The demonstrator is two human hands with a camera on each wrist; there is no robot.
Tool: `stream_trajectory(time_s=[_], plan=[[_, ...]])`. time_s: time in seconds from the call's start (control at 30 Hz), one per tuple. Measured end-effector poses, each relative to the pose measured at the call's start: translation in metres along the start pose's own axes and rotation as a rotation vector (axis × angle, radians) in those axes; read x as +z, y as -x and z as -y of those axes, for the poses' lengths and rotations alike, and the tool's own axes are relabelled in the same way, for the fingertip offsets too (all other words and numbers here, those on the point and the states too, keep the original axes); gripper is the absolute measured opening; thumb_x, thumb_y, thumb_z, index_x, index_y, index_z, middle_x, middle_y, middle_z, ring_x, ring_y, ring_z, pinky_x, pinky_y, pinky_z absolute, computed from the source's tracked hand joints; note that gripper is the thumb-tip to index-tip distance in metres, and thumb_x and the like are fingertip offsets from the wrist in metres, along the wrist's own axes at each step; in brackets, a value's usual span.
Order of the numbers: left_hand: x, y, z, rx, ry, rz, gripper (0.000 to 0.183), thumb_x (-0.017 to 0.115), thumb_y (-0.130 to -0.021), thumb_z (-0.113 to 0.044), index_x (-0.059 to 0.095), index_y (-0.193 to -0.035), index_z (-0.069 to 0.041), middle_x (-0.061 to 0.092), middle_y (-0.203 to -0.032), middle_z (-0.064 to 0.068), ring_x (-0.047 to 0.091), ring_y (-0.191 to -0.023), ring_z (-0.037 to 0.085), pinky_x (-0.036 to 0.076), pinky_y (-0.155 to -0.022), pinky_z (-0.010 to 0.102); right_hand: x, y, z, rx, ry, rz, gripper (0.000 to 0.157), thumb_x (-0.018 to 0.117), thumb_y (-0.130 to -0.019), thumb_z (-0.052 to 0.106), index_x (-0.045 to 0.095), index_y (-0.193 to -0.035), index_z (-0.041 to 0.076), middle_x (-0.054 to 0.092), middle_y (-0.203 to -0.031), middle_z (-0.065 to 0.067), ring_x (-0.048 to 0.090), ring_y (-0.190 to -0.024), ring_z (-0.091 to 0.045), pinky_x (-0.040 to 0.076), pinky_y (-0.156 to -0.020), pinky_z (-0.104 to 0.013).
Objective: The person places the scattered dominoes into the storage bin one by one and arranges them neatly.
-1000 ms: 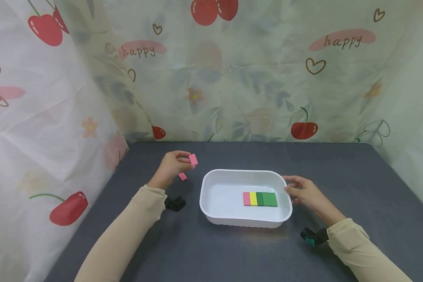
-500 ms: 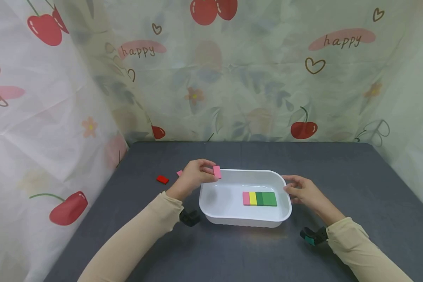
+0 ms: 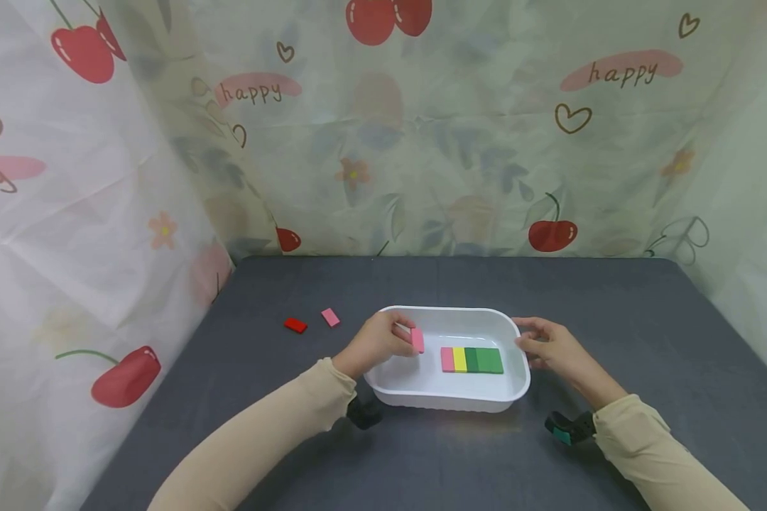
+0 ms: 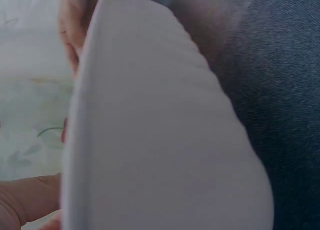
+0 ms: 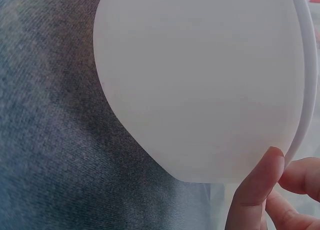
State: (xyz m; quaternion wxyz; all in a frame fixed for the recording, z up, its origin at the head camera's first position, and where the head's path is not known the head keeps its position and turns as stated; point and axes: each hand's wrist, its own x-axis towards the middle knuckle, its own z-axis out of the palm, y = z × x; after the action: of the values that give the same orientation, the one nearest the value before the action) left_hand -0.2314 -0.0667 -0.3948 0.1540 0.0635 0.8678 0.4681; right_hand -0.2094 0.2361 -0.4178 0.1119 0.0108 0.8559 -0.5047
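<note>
My left hand (image 3: 378, 341) pinches a pink rectangular tile (image 3: 417, 340) between thumb and fingers, inside the left half of a white tray (image 3: 447, 394). A pink tile (image 3: 447, 360), a yellow tile (image 3: 460, 360) and green tiles (image 3: 486, 360) lie edge to edge in a row on the tray floor, to the right of that hand. At the tray's right end, my right hand (image 3: 550, 344) grips the rim; its thumb (image 5: 257, 182) lies against the outer wall in the right wrist view. The tray wall (image 4: 150, 115) hides the left fingertips in the left wrist view.
On the dark table (image 3: 281, 454), left of the tray, lie a red tile (image 3: 295, 325) and another pink tile (image 3: 330, 317). A patterned curtain (image 3: 422, 142) stands behind the table and along its sides.
My left hand has carried the pink tile rightward, over the left rim and down into the tray. The red and pink tiles on the table have come into full sight. My right hand has stayed put.
</note>
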Motion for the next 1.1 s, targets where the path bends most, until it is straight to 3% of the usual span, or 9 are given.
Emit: stream_trajectory(time_s=[0.23,0.53,0.73,1.1], plan=[[0.013,-0.006,0.005,0.017,-0.009,0.028,0.036,0.081,-0.075,-0.004,0.065,-0.108,-0.004,0.067,-0.084,0.006,0.064,-0.075,0.018,0.054,-0.071,0.03,-0.001,0.001,-0.001,-0.009,-0.017,0.008,0.053,0.059,-0.096,0.016,0.041,-0.142,-0.001,0.057,-0.107,-0.016,0.058,-0.093,-0.022,0.056,-0.073,-0.032],[0.026,-0.009,0.006,0.0,-0.138,0.012,0.032,0.08,-0.073,0.002,0.066,-0.102,-0.001,0.067,-0.077,0.007,0.062,-0.069,0.017,0.052,-0.063,0.028,-0.002,0.002,-0.001,-0.012,-0.008,0.009,0.053,0.059,-0.096,0.017,0.041,-0.143,-0.001,0.058,-0.109,-0.017,0.058,-0.094,-0.022,0.056,-0.074,-0.033],[0.029,-0.009,0.007,-0.017,-0.175,0.015,0.034,0.08,-0.072,0.003,0.066,-0.102,0.0,0.064,-0.073,0.007,0.06,-0.065,0.018,0.048,-0.058,0.026,-0.002,0.001,-0.002,-0.008,-0.008,0.007,0.053,0.059,-0.096,0.017,0.041,-0.143,-0.001,0.058,-0.11,-0.017,0.058,-0.094,-0.022,0.056,-0.074,-0.033],[0.031,-0.009,0.009,0.009,-0.228,0.002,0.035,0.08,-0.071,0.004,0.066,-0.103,0.001,0.062,-0.071,0.006,0.057,-0.064,0.016,0.045,-0.056,0.024,-0.001,0.001,0.0,-0.003,-0.01,0.014,0.053,0.058,-0.096,0.017,0.04,-0.143,0.0,0.057,-0.111,-0.018,0.057,-0.097,-0.023,0.056,-0.076,-0.034]])
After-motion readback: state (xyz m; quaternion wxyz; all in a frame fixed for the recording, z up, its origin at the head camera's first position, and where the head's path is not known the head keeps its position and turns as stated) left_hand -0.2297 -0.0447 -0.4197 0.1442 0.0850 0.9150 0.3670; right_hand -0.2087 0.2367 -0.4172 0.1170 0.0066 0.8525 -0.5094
